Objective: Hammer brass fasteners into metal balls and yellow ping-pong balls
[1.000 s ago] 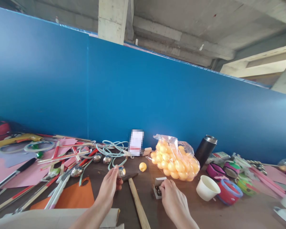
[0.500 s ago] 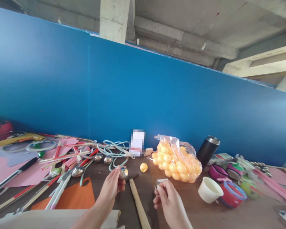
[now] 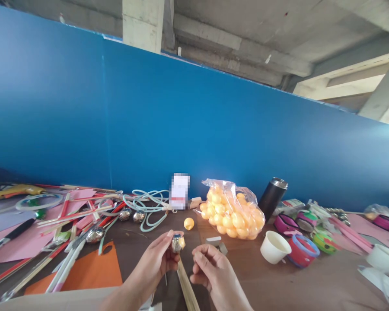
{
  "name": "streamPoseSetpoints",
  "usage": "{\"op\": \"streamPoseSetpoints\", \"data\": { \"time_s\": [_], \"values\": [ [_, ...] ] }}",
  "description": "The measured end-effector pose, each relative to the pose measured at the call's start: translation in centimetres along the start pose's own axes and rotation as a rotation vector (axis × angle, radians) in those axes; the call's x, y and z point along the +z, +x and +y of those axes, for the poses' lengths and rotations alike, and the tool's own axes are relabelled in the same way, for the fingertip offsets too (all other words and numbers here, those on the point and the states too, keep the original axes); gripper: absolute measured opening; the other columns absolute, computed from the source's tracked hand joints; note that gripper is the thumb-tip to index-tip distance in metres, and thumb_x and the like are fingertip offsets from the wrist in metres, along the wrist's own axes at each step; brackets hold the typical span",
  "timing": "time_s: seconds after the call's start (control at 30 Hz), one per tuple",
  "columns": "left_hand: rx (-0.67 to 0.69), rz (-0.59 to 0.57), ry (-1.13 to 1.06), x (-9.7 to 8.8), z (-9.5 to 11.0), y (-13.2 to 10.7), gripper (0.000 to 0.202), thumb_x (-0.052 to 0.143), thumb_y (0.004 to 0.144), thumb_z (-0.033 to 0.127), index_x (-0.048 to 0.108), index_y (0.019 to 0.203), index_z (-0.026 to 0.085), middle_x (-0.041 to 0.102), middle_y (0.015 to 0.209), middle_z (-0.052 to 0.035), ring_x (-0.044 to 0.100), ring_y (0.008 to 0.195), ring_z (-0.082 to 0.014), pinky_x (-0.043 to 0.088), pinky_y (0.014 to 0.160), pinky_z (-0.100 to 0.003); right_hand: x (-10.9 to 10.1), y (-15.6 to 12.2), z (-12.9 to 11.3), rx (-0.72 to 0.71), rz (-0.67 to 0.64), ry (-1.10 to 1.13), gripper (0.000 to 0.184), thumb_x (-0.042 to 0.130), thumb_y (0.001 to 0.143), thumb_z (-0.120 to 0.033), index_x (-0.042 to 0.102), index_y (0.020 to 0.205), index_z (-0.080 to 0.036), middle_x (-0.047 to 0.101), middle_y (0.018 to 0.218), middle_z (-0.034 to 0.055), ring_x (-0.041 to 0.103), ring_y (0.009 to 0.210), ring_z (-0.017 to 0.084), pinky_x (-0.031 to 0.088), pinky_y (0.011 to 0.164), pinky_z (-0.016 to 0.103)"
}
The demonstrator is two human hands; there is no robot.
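Pinching a small silver ball (image 3: 177, 243) between thumb and fingertips, the left hand (image 3: 155, 268) holds it up just above the counter (image 3: 278, 285), right in the middle of the view. The right hand (image 3: 214, 272) sits close beside it, fingers curled in and thumb pressed to forefinger; whether anything tiny is caught between them cannot be told. Below the two hands a wooden handle (image 3: 187, 293) lies on the counter, its far end hidden behind the ball and the left hand. On writing: the white card with a red band (image 3: 180, 191), propped against the blue wall panel (image 3: 214, 129), is blurred out and cannot be read. A small grey box (image 3: 216, 242) lies just past the right hand, and a loose orange ball (image 3: 188, 223) rests beyond it. Behind that sits a clear bag of orange balls (image 3: 231, 214), with a black flask (image 3: 272, 198) leaning at its right and a white cup (image 3: 275, 247) in front, touching a blue-rimmed roll (image 3: 303, 251). To the left, pale green cords (image 3: 145, 203) loop beside two more silver balls (image 3: 132, 214), sticks and pens crowd over pink paper, and an orange sheet (image 3: 84, 272) lies near the left wrist.
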State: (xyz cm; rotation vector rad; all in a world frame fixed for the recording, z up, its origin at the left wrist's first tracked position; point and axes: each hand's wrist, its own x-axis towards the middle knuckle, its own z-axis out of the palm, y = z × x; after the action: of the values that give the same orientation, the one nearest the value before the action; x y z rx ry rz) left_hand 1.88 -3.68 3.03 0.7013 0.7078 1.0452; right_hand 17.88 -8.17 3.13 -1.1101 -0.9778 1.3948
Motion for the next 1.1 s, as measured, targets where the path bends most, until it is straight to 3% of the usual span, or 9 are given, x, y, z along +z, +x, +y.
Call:
{"op": "streamPoseSetpoints", "data": {
  "time_s": [0.27,0.47,0.57,0.77,1.1],
  "values": [
    [-0.019,-0.066,0.104,-0.2,-0.6,-0.3,0.041,0.060,0.074,0.045,0.063,0.103,0.016,0.060,0.074,-0.0027,0.055,0.057,-0.0108,0.044,0.051,-0.023,0.7,-0.5,-0.2,-0.011,-0.021,0.157,0.025,0.068,0.075,-0.037,0.055,0.072,-0.016,0.053,0.056,-0.0058,0.049,0.046,0.003,0.042,0.048,0.016],
    [-0.018,-0.078,0.107,-0.1,-0.5,-0.4,0.040,0.060,0.075,0.044,0.063,0.104,0.017,0.060,0.076,-0.0025,0.054,0.058,-0.0108,0.043,0.052,-0.023,1.1,-0.9,-0.4,-0.006,-0.023,0.257,0.025,0.075,0.069,-0.032,0.056,0.065,-0.015,0.051,0.062,-0.0054,0.049,0.056,0.004,0.042,0.051,0.015],
    [-0.020,-0.078,0.112,0.0,-0.5,-0.5,0.040,0.060,0.074,0.045,0.063,0.103,0.017,0.060,0.076,-0.0025,0.054,0.058,-0.0110,0.043,0.052,-0.024,1.3,-1.0,-0.3,0.003,-0.040,0.269,0.027,0.075,0.069,-0.033,0.055,0.063,-0.015,0.050,0.058,-0.0055,0.046,0.051,0.004,0.038,0.048,0.015],
    [-0.013,-0.121,0.138,0.0,-0.4,-0.8,0.039,0.060,0.075,0.045,0.063,0.104,0.018,0.060,0.076,-0.0034,0.056,0.062,-0.0123,0.043,0.055,-0.024,1.3,-1.0,0.1,0.004,-0.091,0.264,0.024,0.071,0.072,-0.033,0.057,0.065,-0.016,0.054,0.056,-0.0037,0.043,0.046,0.004,0.038,0.044,0.015],
    [0.006,-0.174,0.227,-0.1,-0.7,-0.7,0.042,0.057,0.076,0.046,0.062,0.107,0.018,0.063,0.076,-0.0053,0.058,0.069,-0.0168,0.045,0.063,-0.029,1.1,-0.9,-0.2,0.061,-0.065,0.262,0.021,0.073,0.071,-0.031,0.063,0.075,-0.013,0.059,0.065,-0.0013,0.046,0.048,0.003,0.043,0.043,0.015]
  ]
}}
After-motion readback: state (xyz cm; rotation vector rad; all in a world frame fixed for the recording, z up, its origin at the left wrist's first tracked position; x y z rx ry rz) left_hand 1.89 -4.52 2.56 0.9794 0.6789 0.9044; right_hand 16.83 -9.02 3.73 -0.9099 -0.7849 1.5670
